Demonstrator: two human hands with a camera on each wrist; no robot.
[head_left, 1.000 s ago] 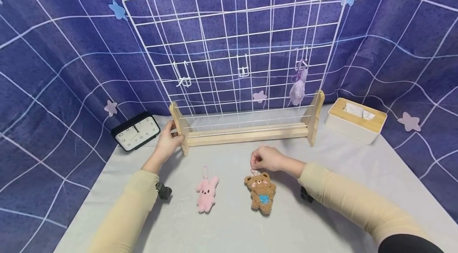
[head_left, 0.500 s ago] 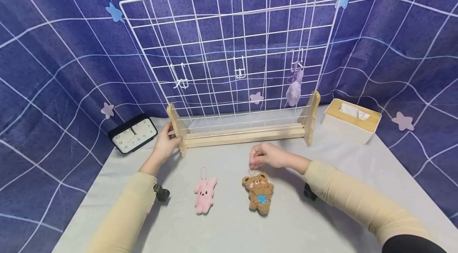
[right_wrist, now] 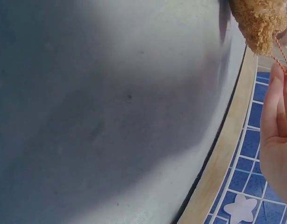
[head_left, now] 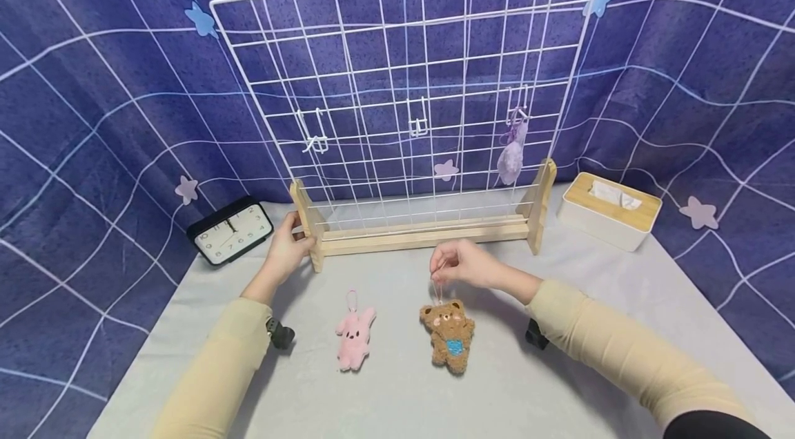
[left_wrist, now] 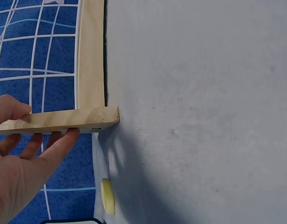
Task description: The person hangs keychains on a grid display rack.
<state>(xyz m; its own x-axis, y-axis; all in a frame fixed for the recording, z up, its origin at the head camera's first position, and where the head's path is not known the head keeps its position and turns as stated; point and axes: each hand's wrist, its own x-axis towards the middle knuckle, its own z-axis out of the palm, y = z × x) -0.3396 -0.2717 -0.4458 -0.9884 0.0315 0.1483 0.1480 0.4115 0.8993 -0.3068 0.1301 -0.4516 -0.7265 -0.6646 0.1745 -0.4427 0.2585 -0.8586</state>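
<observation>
My right hand [head_left: 464, 264] pinches the thin chain loop of a brown plush bear keychain [head_left: 448, 335] with a blue patch on its belly. In the right wrist view the fingertips hold the beaded chain [right_wrist: 280, 56] beside the bear's fuzzy edge [right_wrist: 261, 28]. My left hand [head_left: 287, 247] grips the left wooden foot [head_left: 307, 225] of a white wire grid rack [head_left: 404, 73]; the left wrist view shows thumb and fingers on either side of that board [left_wrist: 64, 119]. A pink plush rabbit keychain [head_left: 355, 340] lies on the table left of the bear.
White hooks [head_left: 315, 143] hang on the grid at left and another hook [head_left: 418, 126] in the middle. A purple plush keychain [head_left: 512, 157] hangs from the right one. A clock [head_left: 233, 232] stands at left, a tissue box [head_left: 609, 211] at right, on the grey tabletop [head_left: 397, 397].
My right hand has risen slightly away from the bear, and the chain loop is now drawn up straight. My left hand keeps its grip on the rack's foot.
</observation>
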